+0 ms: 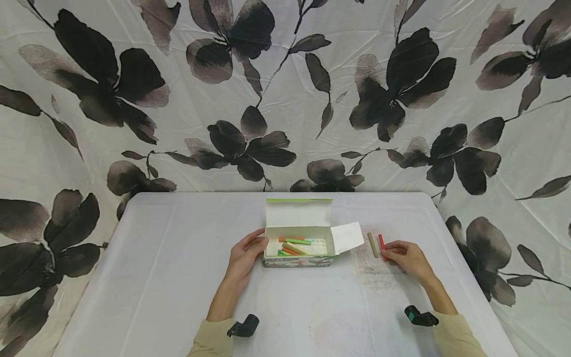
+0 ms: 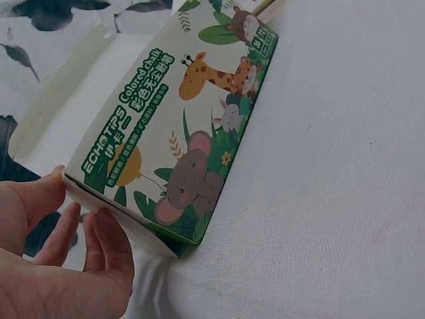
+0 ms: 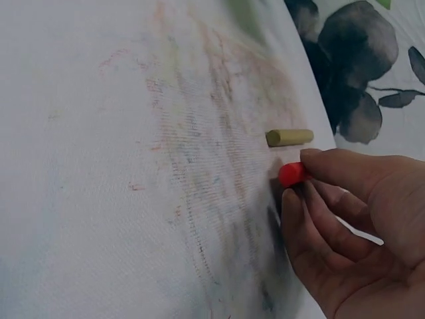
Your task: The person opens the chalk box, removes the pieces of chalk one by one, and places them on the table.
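An opened colored chalk box (image 1: 299,261) stands on the table, its lid raised at the back and a side flap spread to the right. Inside lie several orange, green and yellow chalk sticks (image 1: 295,248). My left hand (image 1: 244,258) holds the box at its left end; in the left wrist view the thumb is at a top corner and the curled fingers touch the end. To the right of the box, my right hand (image 1: 407,257) pinches a red chalk stick (image 3: 292,175) between thumb and fingers. Beside it an olive-yellow chalk stick (image 3: 291,137) lies on the cloth.
White cloth covers the table (image 1: 169,238), with smeared chalk marks (image 1: 374,277) right of the box. A floral-patterned sheet (image 1: 285,99) hangs behind the table's back edge. Dark camera mounts sit at both wrists.
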The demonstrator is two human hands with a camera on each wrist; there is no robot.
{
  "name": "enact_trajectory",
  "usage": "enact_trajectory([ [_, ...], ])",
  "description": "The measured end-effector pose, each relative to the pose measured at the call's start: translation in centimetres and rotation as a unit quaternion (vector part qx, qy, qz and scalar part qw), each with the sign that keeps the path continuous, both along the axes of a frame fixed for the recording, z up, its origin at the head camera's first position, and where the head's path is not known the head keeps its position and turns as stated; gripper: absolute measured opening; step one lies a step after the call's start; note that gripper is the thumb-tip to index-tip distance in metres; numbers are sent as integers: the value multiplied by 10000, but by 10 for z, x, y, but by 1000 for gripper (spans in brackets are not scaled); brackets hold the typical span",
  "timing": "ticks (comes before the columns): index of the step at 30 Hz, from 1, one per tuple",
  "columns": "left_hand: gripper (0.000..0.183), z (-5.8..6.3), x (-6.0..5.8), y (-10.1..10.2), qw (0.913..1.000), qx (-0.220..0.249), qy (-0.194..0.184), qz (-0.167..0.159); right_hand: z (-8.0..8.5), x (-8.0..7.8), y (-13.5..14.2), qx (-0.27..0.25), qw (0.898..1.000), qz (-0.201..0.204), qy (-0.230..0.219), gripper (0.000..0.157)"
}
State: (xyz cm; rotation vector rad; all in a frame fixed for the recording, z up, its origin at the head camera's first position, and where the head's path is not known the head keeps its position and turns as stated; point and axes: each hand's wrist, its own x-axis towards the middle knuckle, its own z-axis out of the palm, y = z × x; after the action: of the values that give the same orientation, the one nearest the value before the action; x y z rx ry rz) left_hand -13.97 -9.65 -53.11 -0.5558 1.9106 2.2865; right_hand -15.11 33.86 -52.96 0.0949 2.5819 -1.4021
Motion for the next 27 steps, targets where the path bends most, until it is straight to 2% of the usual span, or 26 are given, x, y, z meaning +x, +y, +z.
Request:
enact_trajectory([
  [7, 43, -1, 0, 2, 10000, 8, -28, -1, 7, -1, -8, 1097, 9925, 231, 478, 25],
  [11, 43, -1, 0, 2, 10000, 21, -20, -25, 13, -2, -10, 1423, 9872, 207, 685, 20],
  [21, 43, 1, 0, 1, 10000, -15, -35, -3, 41, -10, -19, 1383, 9822, 112, 1269, 19],
  [27, 43, 0, 0, 1, 10000, -63, -20, 16, 58, -17, -28, 1136, 9805, 241, 1583, 20],
])
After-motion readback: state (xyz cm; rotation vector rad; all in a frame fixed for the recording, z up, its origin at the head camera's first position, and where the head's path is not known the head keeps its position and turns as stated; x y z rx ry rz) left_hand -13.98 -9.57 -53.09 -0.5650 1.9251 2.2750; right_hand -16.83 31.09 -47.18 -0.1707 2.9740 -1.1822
